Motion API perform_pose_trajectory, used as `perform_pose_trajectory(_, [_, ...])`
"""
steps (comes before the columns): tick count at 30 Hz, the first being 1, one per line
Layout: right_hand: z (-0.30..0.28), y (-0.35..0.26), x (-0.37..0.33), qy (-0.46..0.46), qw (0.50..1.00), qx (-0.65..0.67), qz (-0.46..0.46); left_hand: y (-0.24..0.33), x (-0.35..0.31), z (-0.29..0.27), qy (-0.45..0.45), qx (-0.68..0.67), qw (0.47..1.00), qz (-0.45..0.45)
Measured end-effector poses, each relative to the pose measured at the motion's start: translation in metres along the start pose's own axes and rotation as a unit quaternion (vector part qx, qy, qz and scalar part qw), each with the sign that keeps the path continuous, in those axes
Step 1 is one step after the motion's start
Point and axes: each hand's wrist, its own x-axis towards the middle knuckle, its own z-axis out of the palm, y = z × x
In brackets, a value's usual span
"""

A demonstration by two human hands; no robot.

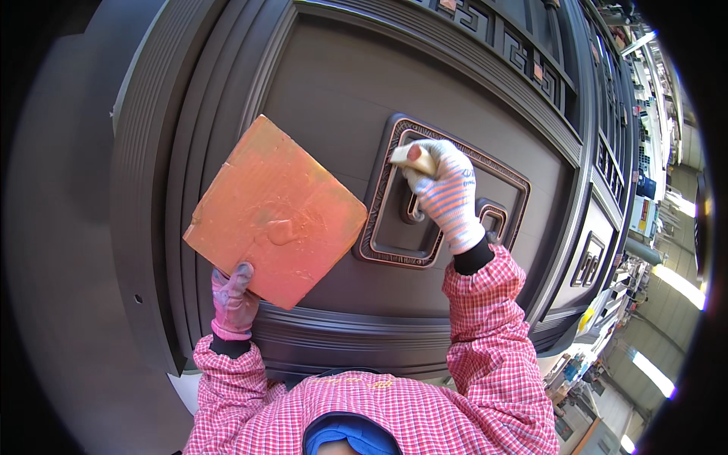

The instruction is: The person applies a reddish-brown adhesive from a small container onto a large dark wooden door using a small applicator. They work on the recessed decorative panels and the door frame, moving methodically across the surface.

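Observation:
My left hand (236,299), in a paint-stained glove, grips the lower corner of a square board (318,193). Copper-orange paint coats this board, with a thicker wet dab near its middle. In a striped glove, my right hand (449,193) closes around a pale, stubby applicator (413,158) with a reddish end; its exact kind is unclear. That applicator is at the upper left part of a raised rectangular ornament (398,259) on a dark brown panel (326,83). Copper-coloured lines run along the ornament's edges. My right hand covers part of its inner pattern.
Stepped mouldings (220,114) surround the panel. Beyond its far edge is a lattice strip (523,57) with angular key patterns. A smaller ornamented panel (588,262) stands to the right. Farther right, a workshop shows lit ceiling lamps (679,287) and stacked goods.

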Motion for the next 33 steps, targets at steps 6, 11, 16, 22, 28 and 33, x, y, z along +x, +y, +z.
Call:
perform_pose_trajectory(6, [-0.005, -0.011, -0.016, -0.047, 0.997, 0.055, 0.026, -0.002, 0.001, -0.002, 0.001, 0.003, 1.0, 0.007])
perform_pose_trajectory(11, [0.002, 0.008, 0.017, 0.032, 0.999, 0.007, 0.003, -0.001, 0.001, 0.001, 0.001, 0.001, 1.0, 0.001])
perform_pose_trajectory(16, [0.001, -0.004, 0.018, 0.0, 0.999, -0.036, -0.013, -0.003, 0.0, -0.002, 0.013, 0.005, 1.0, 0.006])
perform_pose_trajectory(22, [-0.004, -0.022, -0.018, -0.089, 0.995, -0.016, -0.041, -0.001, -0.001, -0.002, 0.011, 0.001, 1.0, 0.008])
perform_pose_trajectory(28, [-0.004, -0.02, -0.01, -0.017, 1.0, 0.017, 0.011, 0.0, -0.004, -0.005, 0.02, 0.008, 1.0, 0.007])
perform_pose_trajectory(33, [0.001, -0.02, -0.008, -0.029, 0.999, -0.027, -0.005, -0.001, -0.006, -0.012, 0.026, 0.015, 1.0, -0.002])
